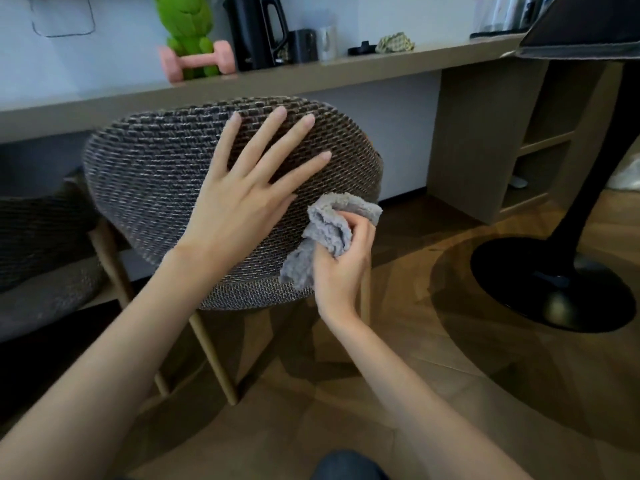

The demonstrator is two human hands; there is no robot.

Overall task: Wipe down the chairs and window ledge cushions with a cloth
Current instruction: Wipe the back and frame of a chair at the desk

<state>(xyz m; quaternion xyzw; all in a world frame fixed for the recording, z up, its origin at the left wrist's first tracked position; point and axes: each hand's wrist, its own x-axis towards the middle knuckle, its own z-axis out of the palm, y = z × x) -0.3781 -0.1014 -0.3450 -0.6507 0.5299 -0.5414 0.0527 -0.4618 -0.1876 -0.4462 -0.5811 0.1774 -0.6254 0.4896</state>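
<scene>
While the left hand (239,206) is lying flat on the chair (145,174), the right hand (346,268) is clutching the cloth (329,230) at its right edge. Overlapping leftward strokes are looking best.

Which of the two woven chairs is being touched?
The centre chair: the left hand lies flat on its back, the right hand grips a grey cloth. The left-edge chair is untouched.

Beige counter (381,62), left part: green figure (183,26), pink dumbbell (195,62), black kettle (256,29). Wooden floor (398,393) carries the woven chair (145,174) and a black pedestal base (554,285).
</scene>
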